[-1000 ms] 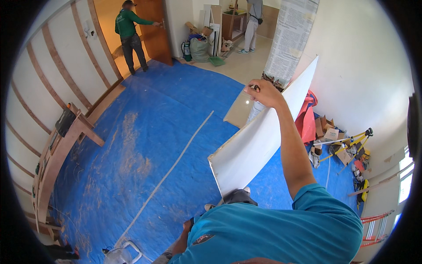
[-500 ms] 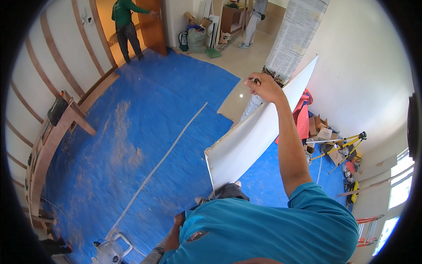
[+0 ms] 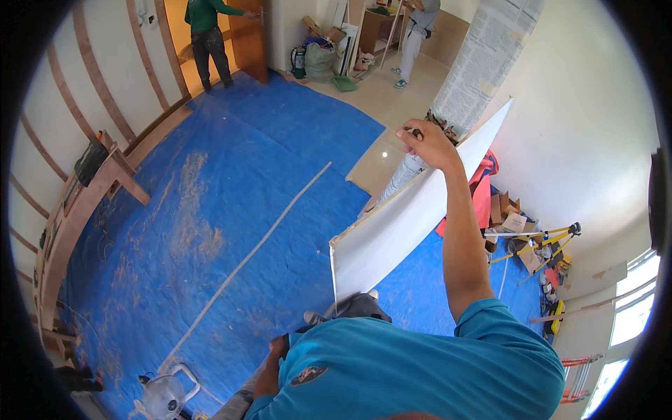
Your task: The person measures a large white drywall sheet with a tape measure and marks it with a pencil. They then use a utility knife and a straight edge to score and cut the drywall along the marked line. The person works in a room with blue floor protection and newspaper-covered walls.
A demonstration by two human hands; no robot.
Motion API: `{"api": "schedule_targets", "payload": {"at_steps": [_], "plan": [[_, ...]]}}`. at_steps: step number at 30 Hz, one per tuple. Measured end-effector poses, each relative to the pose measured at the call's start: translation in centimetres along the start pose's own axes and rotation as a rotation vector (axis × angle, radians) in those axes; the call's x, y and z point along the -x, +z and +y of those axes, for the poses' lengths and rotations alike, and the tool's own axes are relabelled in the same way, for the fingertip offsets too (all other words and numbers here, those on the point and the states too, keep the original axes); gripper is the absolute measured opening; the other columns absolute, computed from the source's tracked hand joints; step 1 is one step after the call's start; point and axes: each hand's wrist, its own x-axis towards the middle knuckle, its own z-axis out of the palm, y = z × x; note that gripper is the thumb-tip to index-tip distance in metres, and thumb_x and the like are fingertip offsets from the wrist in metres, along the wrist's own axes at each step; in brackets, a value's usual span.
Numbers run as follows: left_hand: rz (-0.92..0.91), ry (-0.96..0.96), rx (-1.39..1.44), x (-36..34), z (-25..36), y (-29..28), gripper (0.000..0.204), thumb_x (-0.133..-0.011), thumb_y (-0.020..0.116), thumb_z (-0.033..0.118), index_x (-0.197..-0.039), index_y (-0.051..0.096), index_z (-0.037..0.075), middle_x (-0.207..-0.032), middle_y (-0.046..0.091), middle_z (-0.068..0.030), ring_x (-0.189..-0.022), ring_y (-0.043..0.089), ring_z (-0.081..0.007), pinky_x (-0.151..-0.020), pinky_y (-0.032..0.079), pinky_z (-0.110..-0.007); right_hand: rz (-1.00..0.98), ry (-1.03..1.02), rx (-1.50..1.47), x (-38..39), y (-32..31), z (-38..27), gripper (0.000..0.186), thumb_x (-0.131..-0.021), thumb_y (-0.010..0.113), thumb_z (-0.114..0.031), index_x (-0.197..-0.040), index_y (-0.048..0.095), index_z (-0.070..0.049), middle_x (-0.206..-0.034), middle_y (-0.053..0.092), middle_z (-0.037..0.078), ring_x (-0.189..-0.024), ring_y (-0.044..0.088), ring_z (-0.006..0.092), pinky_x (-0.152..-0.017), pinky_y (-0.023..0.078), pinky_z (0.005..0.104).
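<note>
My right hand [image 3: 430, 147] is raised at the end of an outstretched arm, beside the upper edge of a large white board [image 3: 399, 234]. Its fingers are closed round a small dark, stick-like thing [image 3: 417, 134] whose kind I cannot make out. The board stands on edge in front of me, tilted, its near corner by my shoes. Low beside my blue shirt, part of my left arm and hand [image 3: 277, 353] shows; the fingers there cannot be made out.
A blue sheet [image 3: 231, 182] with dusty patches covers the floor. At left stands a wooden bench [image 3: 59, 259]; a pale machine with a looped handle [image 3: 166, 399] sits lower left. A yellow tripod [image 3: 542, 245] and boxes lie right. Two people stand at the back, one by a door [image 3: 249, 45].
The view has shifted slightly, and most things sit a little differently in it. My right hand stays raised by the board's upper edge, still closed on the small dark thing.
</note>
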Motion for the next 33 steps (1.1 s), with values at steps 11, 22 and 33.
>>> {"api": "schedule_targets", "payload": {"at_steps": [11, 22, 33], "plan": [[0.012, 0.024, -0.139, -0.1, 0.2, -0.3, 0.037, -0.103, 0.053, 0.032, -0.136, 0.069, 0.024, -0.127, 0.075, -0.0170, -0.112, 0.074, -0.0414, -0.088, 0.062, -0.053, 0.006, -0.024, 0.000, -0.3, 0.1, 0.6, 0.039, -0.101, 0.070, -0.037, -0.117, 0.076, -0.002, -0.070, 0.068, 0.009, -0.064, 0.066, 0.0153, -0.062, 0.050, 0.0327], [-0.041, 0.098, -0.149, 1.2, 0.6, -0.8, 0.034, -0.103, 0.051, 0.032, -0.130, 0.069, 0.022, -0.120, 0.077, -0.0174, -0.111, 0.074, -0.0410, -0.090, 0.059, -0.053, -0.011, 0.002, 0.016, -0.2, 0.1, 0.3, 0.032, -0.104, 0.069, -0.028, -0.114, 0.074, 0.002, -0.078, 0.069, 0.008, -0.071, 0.068, 0.0150, -0.071, 0.056, 0.0311], [0.070, 0.020, -0.103, -0.3, 0.7, 0.6, 0.040, -0.103, 0.052, 0.036, -0.122, 0.076, 0.011, -0.123, 0.076, -0.0191, -0.113, 0.074, -0.0412, -0.090, 0.060, -0.053, 0.016, -0.035, 0.046, -0.2, 0.1, 0.3, 0.035, -0.102, 0.069, -0.033, -0.114, 0.075, -0.001, -0.073, 0.069, 0.009, -0.066, 0.065, 0.0152, -0.067, 0.052, 0.0331]]}}
